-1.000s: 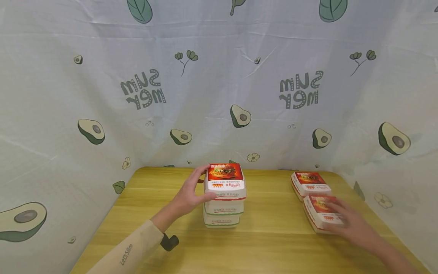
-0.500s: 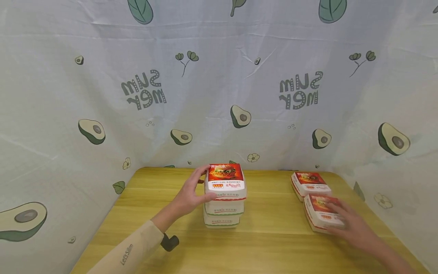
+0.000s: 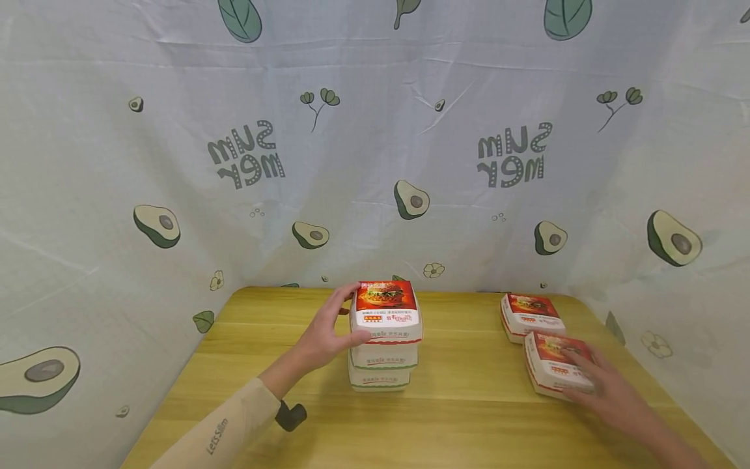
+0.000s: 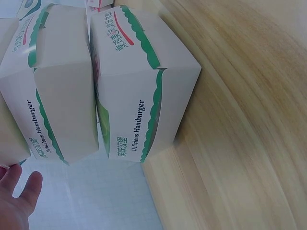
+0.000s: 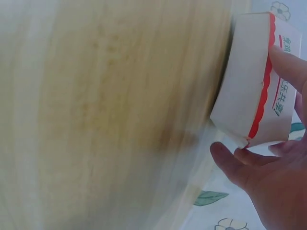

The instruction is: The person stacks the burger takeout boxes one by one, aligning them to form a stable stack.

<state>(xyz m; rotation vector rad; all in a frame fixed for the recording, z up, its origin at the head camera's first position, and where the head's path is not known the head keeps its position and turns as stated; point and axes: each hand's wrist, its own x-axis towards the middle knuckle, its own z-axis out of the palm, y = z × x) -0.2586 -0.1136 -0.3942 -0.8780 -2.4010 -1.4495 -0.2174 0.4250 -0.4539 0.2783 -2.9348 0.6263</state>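
In the head view, a stack of three cardboard burger boxes stands at mid-table. The top burger box (image 3: 387,306) has a red lid picture and red scalloped trim; the middle box (image 4: 62,91) and bottom box (image 4: 139,91) show green trim. My left hand (image 3: 321,332) holds the top box at its left side, thumb on the front face and fingers toward the back. At the right, my right hand (image 3: 609,391) grips a red-trimmed burger box (image 5: 249,76), its thumb on the front face. Just behind that one sits another red burger box (image 3: 532,316).
The wooden table (image 3: 457,430) runs back to a pale curtain (image 3: 363,143) printed with avocados and leaves, which also hangs along both sides. A black camera mount (image 3: 290,415) sticks out below the left wrist.
The box in my right hand has shifted slightly to the right with the hand. The red box behind it has turned a little. My left hand and the stack have stayed put.
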